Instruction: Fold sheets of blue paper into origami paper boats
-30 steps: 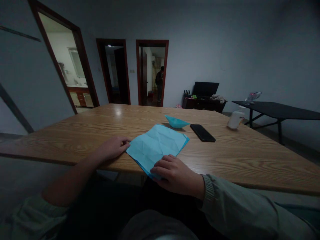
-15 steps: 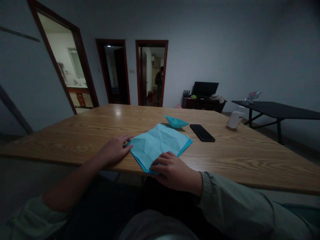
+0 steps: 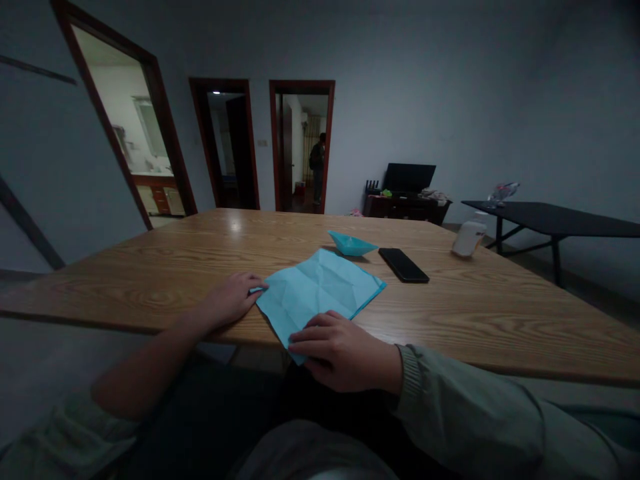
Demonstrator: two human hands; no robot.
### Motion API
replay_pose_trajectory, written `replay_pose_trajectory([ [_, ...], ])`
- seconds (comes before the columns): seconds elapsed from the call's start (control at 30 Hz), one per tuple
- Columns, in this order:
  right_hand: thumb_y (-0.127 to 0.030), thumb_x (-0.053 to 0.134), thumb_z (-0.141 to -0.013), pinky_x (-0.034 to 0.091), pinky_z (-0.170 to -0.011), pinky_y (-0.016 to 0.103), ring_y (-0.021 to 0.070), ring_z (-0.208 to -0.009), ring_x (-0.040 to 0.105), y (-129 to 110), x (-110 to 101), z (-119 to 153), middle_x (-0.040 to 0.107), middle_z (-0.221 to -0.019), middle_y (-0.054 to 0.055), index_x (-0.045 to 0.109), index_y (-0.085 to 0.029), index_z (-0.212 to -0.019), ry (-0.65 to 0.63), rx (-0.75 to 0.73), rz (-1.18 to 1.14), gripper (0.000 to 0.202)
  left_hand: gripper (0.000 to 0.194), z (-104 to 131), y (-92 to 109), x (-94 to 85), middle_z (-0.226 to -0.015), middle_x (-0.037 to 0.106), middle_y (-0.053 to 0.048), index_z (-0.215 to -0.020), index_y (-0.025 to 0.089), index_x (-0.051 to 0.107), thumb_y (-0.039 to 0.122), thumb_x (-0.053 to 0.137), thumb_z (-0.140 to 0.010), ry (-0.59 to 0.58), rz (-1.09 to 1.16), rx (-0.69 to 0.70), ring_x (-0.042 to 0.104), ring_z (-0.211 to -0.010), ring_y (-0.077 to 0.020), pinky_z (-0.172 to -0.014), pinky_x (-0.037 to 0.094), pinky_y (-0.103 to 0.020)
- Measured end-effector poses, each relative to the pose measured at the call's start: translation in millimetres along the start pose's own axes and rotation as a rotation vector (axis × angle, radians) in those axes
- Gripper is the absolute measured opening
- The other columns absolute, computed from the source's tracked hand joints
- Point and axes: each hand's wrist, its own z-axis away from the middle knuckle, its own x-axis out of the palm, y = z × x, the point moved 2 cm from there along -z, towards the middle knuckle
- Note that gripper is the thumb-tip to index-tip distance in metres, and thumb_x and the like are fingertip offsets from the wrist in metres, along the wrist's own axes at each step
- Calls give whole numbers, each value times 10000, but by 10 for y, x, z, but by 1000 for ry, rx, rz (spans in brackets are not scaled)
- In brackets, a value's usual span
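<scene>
A creased light-blue sheet of paper lies on the wooden table, its near corner reaching over the front edge. A darker blue layer shows along its right side. At its left corner, my left hand rests on the table, with thumb and fingers closed on the paper. My right hand has its fingers curled over the near corner and grips it; the thumb is hidden underneath. Just beyond the sheet sits a folded blue paper boat.
To the right of the boat lies a black phone. A white bottle stands farther right on the wooden table. Behind are a black table, a dark screen on a cabinet, and a person in a doorway.
The paper's near corner has come toward me, past the table edge, with my right hand. The sheet now lies flatter. My left hand has barely moved.
</scene>
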Motion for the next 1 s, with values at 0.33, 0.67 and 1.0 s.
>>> replay_pose_trajectory([
  [0.33,-350,537,-986,430,-990,381,245,-1114,604,732,-251,86,637,-1232,127,643,-167,-1223,31,278,145,318,423,25,-1,-13,-1227,648,-97,-1167,245,712,395,383,-947,-35,-58,33,556,-1130,-275,-1031,373,-408],
  [0.67,-447,474,-978,372,-1066,422,332,-1264,496,1424,-381,810,528,-1381,167,550,-131,-1365,-146,721,223,505,300,205,268,-379,-1163,658,-79,-1035,271,739,396,546,-842,-232,-7,36,551,-1121,-293,-1001,372,-427],
  [1.0,-304,325,-975,134,-1162,597,403,-1447,112,1698,-165,550,234,-1575,88,293,-155,-1542,-289,706,208,587,452,-1253,209,-175,-1159,702,-121,-1104,167,709,491,591,-811,-238,96,-114,655,-967,-233,-808,482,-283],
])
